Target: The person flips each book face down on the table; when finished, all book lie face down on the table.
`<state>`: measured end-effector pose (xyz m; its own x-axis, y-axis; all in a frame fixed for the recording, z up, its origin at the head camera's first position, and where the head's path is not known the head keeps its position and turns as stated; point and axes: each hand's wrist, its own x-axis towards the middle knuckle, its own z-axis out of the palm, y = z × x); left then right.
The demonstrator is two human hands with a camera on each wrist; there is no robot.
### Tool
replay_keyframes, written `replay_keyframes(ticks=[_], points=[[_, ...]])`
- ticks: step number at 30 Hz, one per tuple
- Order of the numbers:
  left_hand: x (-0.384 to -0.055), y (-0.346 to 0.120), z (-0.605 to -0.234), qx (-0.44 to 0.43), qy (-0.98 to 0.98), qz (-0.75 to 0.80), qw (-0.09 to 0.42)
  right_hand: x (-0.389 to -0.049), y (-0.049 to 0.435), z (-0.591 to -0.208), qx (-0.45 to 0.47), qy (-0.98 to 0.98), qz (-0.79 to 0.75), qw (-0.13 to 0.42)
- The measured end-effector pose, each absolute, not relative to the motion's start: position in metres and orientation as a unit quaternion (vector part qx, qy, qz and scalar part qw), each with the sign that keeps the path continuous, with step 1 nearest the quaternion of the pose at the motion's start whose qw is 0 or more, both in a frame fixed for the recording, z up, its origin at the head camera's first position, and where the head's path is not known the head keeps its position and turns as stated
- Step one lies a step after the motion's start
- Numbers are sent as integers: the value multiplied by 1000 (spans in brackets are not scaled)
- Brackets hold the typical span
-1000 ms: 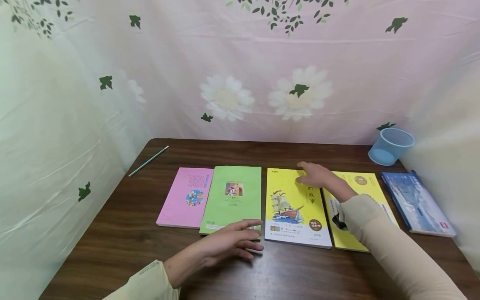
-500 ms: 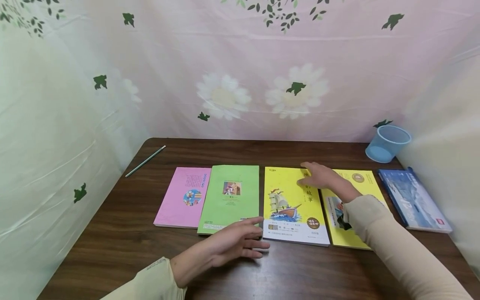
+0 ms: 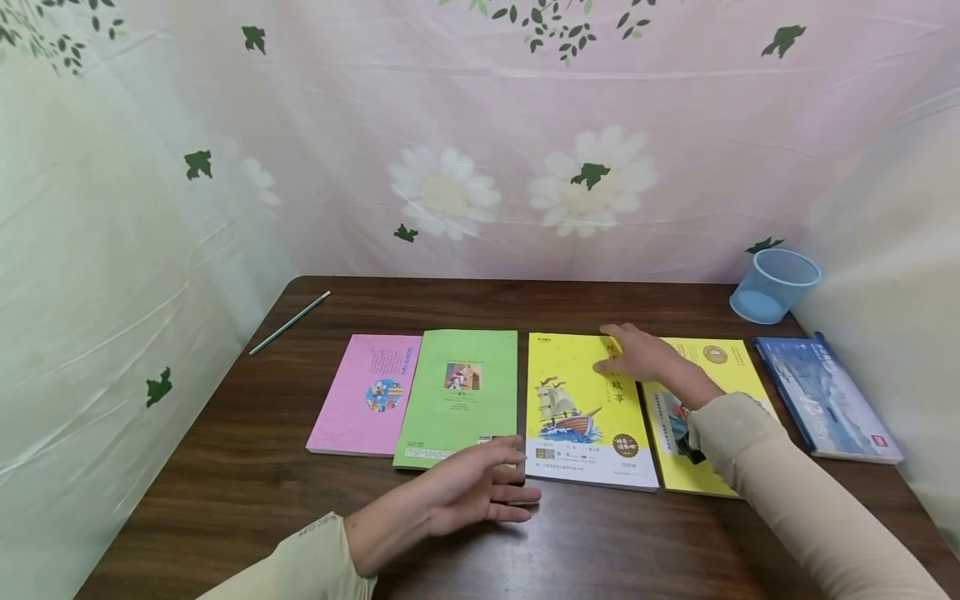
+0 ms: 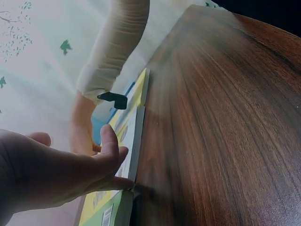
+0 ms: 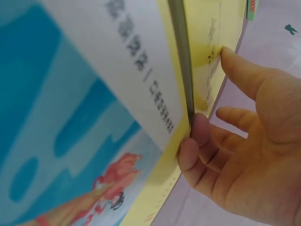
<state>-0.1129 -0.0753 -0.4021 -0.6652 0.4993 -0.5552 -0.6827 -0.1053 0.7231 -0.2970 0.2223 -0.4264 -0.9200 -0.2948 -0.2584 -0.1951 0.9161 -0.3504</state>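
Right hand (image 3: 648, 354): it is at the top of the ship book (image 3: 570, 400), with its thumb at the yellow cover and the other fingers bent loosely by the book's far edge. It looks relaxed, and we see no firm grip.
Left hand (image 3: 468, 492): its fingers are spread and hold nothing. We see it at the near edge, where one fingertip seems to touch between the green book (image 3: 457, 429) and the ship book.
Ship book: it lies flat on the brown table (image 3: 247, 467), in the middle of our row of five.
Green book: it is flat too, just left of the ship book, with a thin gap between them.
Pink book (image 3: 356, 417): it ends the row on the left, right up against the green one. We cannot tell if their edges overlap.
Second yellow book (image 3: 690, 467): it is just right of the ship book, and our sleeve hides part of it.
Blue book (image 3: 832, 408): it ends the row on the right, a bit turned.
Blue basket (image 3: 776, 292) and thin stick (image 3: 290, 322): they are at the back, well apart from our hands.
Row so far: we think it is mostly done, because all five books lie flat, side by side.
Row to finish: maybe just small nudges, like that thin gap, and both hands are not yet away.
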Motion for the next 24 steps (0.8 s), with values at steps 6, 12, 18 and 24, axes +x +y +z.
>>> replay_keyframes(ticks=[6,12,18,24], points=[[-113,-73,-401,-90,533,741,398,-296,221,-426,-135,966,-160,151],[-113,-70,-399,-92,530,742,401,-296,220,-428,-131,967,-159,150],[-112,-67,-398,-96,538,734,403,-295,222,-432,-125,967,-162,151],[-109,-62,-396,-111,545,735,386,-293,224,-433,-129,968,-156,145]])
